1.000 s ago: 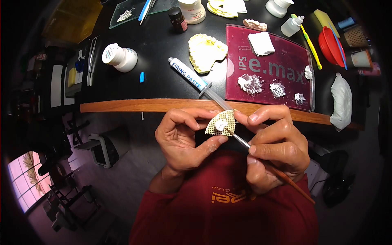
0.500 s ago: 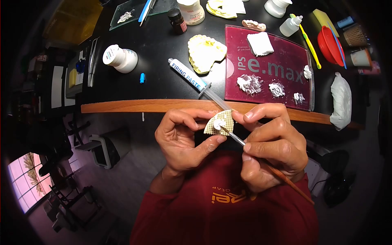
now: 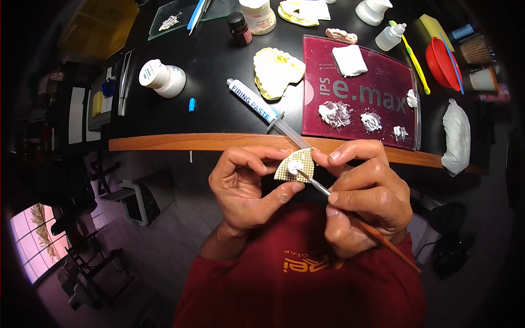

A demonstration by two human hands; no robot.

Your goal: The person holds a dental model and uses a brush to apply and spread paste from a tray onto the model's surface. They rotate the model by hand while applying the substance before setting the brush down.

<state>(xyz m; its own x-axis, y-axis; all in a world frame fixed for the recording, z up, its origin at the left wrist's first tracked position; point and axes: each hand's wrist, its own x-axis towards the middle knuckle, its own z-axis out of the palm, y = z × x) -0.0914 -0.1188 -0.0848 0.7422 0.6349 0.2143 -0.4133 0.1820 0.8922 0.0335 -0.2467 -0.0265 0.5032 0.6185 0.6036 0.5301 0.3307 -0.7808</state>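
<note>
Between the thumb and fingers of my left hand [image 3: 246, 183] is a wedge-shaped honeycomb firing tray [image 3: 307, 174], pale yellow with a grid of small holes. A small white lump [image 3: 295, 166] sits on its face. My right hand [image 3: 369, 197] pinches a thin paintbrush [image 3: 377, 235] with a reddish-brown wooden handle and metal ferrule; its tip touches the lump. My right index fingertip is close to the tray's right edge. Just beyond the tray, a syringe [image 3: 254, 102] labelled "FIRING PASTE" lies on the black table [image 3: 213, 117], its plunger end reaching over the wooden edge.
A maroon "e.max" pad [image 3: 322, 65] carries several white smears [image 3: 334, 113] and a folded white pad [image 3: 350, 60]. Around it stand a yellowish dental cast [image 3: 276, 74], a white jar [image 3: 162, 78], a blue cap [image 3: 192, 104], a red bowl [image 3: 442, 63] and a crumpled tissue [image 3: 455, 136].
Almost nothing differs. The whole view has shifted by a few pixels, while both hands keep their grips and the brush tip stays at the white lump.
</note>
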